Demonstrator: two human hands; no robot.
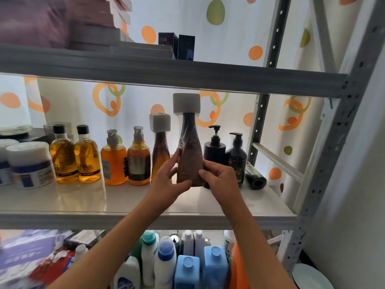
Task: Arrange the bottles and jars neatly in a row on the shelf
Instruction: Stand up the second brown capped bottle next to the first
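Bottle you hold (190, 161): brown, wrapped in clear glossy film, matt white cap.
Amber bottles (75, 159): see-through glossy plastic or glass, you can't tell which.
Black pump bottles (226, 155): dark, one ribbed, dull sheen.
White jars (31, 163): smooth, opaque, printed labels.
Shelf board (125, 201): smooth white, lightly reflective.
Rack frame (325, 163): grey painted metal, perforated.

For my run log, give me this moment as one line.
step: placing wrapped brown bottle in row | left hand: grips bottle | right hand: grips bottle | shelf: middle
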